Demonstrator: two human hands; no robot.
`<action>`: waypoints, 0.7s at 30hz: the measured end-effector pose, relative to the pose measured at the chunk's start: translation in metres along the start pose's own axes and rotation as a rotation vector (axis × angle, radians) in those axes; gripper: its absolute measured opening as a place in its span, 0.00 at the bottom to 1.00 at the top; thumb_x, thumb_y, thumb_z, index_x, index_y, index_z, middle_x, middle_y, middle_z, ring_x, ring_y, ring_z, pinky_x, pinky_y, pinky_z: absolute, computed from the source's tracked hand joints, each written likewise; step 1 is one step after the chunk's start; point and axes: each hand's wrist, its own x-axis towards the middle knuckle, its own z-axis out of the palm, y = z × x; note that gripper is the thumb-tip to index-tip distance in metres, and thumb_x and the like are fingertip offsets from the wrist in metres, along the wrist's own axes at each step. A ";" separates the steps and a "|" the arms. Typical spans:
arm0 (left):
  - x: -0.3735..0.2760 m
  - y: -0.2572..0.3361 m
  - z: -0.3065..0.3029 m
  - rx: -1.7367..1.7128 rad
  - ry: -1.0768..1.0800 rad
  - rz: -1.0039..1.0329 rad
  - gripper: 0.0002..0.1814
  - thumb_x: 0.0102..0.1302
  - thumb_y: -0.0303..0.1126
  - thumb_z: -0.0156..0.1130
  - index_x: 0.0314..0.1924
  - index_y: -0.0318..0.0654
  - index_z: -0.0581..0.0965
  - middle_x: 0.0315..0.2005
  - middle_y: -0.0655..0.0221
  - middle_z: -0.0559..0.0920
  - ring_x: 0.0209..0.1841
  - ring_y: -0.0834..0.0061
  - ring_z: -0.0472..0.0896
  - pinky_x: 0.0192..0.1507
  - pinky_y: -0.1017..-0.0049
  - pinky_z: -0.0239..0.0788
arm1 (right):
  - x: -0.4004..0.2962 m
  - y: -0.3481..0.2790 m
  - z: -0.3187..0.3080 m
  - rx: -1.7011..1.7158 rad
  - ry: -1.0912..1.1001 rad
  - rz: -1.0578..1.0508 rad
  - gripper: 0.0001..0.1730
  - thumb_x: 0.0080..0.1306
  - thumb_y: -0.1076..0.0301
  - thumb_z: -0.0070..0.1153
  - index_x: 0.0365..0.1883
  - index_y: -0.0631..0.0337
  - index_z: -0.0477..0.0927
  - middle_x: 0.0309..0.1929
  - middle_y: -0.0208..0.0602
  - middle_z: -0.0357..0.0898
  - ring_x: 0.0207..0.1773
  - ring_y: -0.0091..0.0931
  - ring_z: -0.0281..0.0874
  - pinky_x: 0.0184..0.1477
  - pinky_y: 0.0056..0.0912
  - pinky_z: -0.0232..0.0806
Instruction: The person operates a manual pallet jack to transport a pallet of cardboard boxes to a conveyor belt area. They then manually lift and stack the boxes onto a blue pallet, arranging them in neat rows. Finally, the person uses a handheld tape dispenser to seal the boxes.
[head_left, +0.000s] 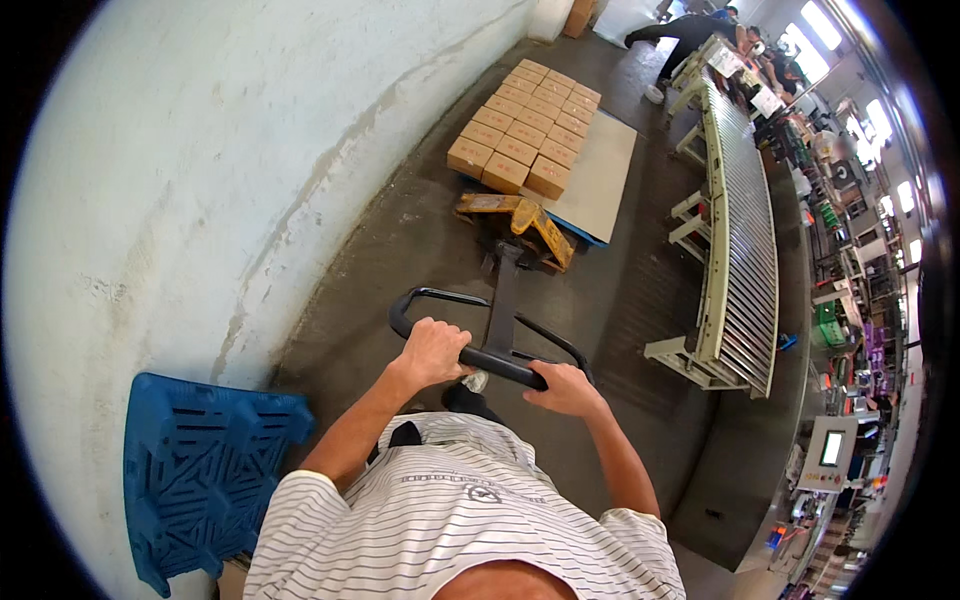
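Both of my hands grip the black loop handle (499, 365) of a pallet jack. My left hand (433, 351) wraps the bar on its left part, and my right hand (568, 388) holds the right part. A dark steel shaft (501, 307) runs from the handle to the worn yellow body (523, 214) of the jack. Just beyond stands a blue pallet (577, 229), covered with a pale sheet (613, 172). Brown cardboard boxes (525, 133) with red printing sit in rows on the left side of that sheet. The jack's forks are hidden from me.
A pale wall (247, 150) runs along the left, with a blue plastic pallet (214, 480) leaning on it. To the right stands a roller conveyor (739, 247) on splayed legs. A control box (829, 454) with a lit screen is farther right. People (694, 36) bend near the conveyor's far end.
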 end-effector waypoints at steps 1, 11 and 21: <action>-0.011 0.001 0.004 -0.011 0.020 0.005 0.27 0.48 0.60 0.71 0.29 0.42 0.82 0.27 0.62 0.84 0.34 0.60 0.84 0.39 0.63 0.71 | -0.004 -0.009 0.011 -0.072 -0.020 0.071 0.23 0.59 0.56 0.63 0.48 0.60 0.79 0.38 0.51 0.82 0.45 0.46 0.81 0.46 0.49 0.70; -0.145 0.000 0.088 -0.065 0.034 -0.055 0.35 0.67 0.66 0.50 0.28 0.40 0.84 0.26 0.61 0.83 0.35 0.60 0.81 0.41 0.62 0.64 | -0.033 -0.034 0.187 -0.096 0.029 0.125 0.23 0.57 0.53 0.59 0.47 0.58 0.78 0.37 0.51 0.84 0.43 0.49 0.82 0.44 0.53 0.72; -0.235 0.043 0.053 -0.029 0.203 -0.136 0.26 0.64 0.56 0.59 0.22 0.40 0.83 0.23 0.63 0.83 0.32 0.60 0.80 0.46 0.60 0.65 | -0.104 -0.084 0.214 -0.006 -0.064 -0.091 0.29 0.59 0.58 0.58 0.55 0.64 0.69 0.37 0.59 0.81 0.44 0.52 0.80 0.45 0.55 0.70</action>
